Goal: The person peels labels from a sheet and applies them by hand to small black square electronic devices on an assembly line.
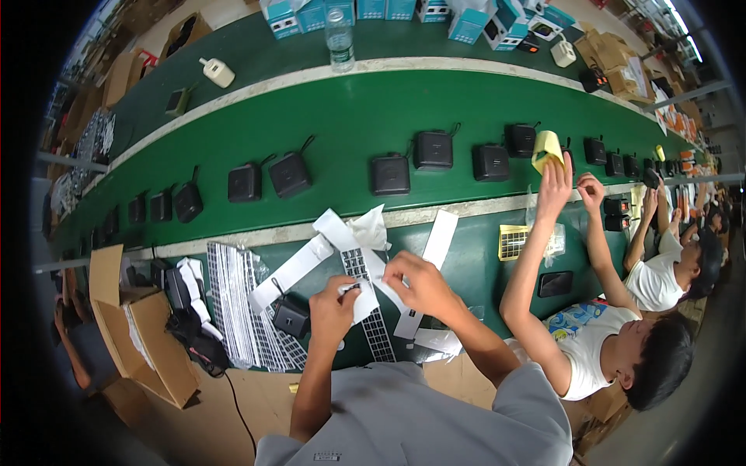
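My left hand [332,309] is closed on a small piece of white backing paper [364,303], with a dark sticker at the fingertips. Close by on the right, my right hand [420,283] has its fingers pinched together beside a white strip; what they hold, if anything, is too small to make out. Beneath both hands runs a sheet of black labels [378,335]. White paper strips [292,272] lie crosswise around it. A black box-shaped device with a loop strap [291,317] rests beside my left hand.
Stacked label sheets [241,303] and an open cardboard box [140,334] are on the left. Several black devices [390,174] line the green belt [334,116] ahead. A co-worker's arm [532,256] reaches over it on the right, near a phone [556,284]. A bottle [339,43] stands beyond.
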Demonstrator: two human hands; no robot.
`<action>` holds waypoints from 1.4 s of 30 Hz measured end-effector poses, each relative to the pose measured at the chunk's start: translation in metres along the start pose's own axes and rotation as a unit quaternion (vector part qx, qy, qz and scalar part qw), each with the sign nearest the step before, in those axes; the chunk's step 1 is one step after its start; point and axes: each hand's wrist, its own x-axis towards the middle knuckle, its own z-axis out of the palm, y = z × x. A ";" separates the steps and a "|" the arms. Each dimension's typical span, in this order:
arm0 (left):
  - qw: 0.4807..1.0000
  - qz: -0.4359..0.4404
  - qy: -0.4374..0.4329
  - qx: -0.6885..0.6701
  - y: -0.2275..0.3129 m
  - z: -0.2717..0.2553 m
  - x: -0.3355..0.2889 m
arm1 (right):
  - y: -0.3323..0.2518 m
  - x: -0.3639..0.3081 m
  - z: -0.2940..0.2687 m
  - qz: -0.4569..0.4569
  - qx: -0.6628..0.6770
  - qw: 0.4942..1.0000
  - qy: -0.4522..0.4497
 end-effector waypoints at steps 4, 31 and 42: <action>0.996 -0.067 0.045 -0.026 -0.008 -0.002 0.003 | 0.093 0.048 -0.040 0.182 0.088 0.943 0.266; 0.992 -0.106 -0.023 -0.059 -0.035 0.011 0.011 | 0.194 0.132 -0.159 0.344 -0.102 0.884 0.298; 0.991 -0.110 -0.011 -0.076 -0.027 0.012 0.010 | 0.180 0.128 -0.154 0.369 -0.390 0.762 0.362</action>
